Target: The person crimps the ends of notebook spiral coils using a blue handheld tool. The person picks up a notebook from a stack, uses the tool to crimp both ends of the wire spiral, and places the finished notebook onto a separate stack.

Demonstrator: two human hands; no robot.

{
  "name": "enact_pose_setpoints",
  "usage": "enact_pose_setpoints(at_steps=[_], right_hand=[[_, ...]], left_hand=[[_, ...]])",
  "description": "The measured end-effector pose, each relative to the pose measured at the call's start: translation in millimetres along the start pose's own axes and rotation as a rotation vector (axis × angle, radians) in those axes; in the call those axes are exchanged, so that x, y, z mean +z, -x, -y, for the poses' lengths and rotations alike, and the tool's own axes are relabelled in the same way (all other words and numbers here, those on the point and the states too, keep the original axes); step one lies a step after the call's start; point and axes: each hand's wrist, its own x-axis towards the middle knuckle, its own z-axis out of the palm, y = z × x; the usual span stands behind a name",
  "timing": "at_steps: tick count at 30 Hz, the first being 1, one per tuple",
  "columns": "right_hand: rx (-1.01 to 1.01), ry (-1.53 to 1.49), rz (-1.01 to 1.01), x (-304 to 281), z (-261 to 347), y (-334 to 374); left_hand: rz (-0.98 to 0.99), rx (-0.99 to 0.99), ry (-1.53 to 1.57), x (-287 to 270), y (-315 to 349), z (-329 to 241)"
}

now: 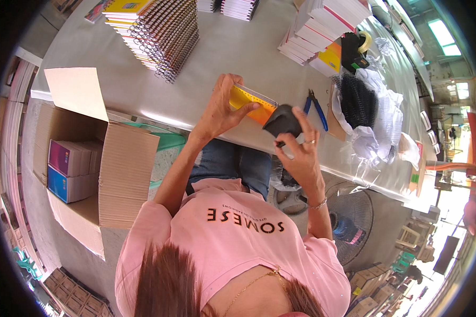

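Note:
My left hand (pixel 220 108) is closed on a thin notebook (pixel 247 101) with a yellow and orange cover, thumb on top. A row of small holes runs along the notebook's far long edge. At its right end, my right hand (pixel 300 150) grips a dark black block-like object (pixel 283 124), fingers bent around its right side. This object overlaps the notebook's end, and its exact kind is hard to make out. Just right of it, blue-handled cutting pliers (pixel 317 110) lie on the table.
A tall stack of spiral-bound notebooks (pixel 166 37) stands at the far left, more book stacks (pixel 314 31) at the far right. Black binding coils (pixel 357 100) lie on crumpled plastic at right. An open carton (pixel 127 174) with books stands left; a fan (pixel 351 224) stands below the table.

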Motion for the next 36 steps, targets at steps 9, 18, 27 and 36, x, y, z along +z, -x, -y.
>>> enact_pose_setpoints(at_steps=[9, 18, 27, 36], right_hand=[[0.105, -0.075, -0.155, -10.4, -2.8, -10.2], [0.080, -0.288, -0.059, -28.5, -10.3, -13.8], [0.466, -0.879, -0.050, -6.5, -74.6, -26.8], [0.391, -0.851, 0.159, 11.5, -85.6, -29.8]], left_hand=[[0.010, -0.042, 0.037, -2.7, 2.1, 1.3], [0.016, -0.047, 0.068, -3.4, 5.5, -1.1], [-0.002, 0.005, 0.054, 4.4, 9.8, -11.5], [-0.063, 0.037, -0.033, 12.3, 14.4, -11.2]])
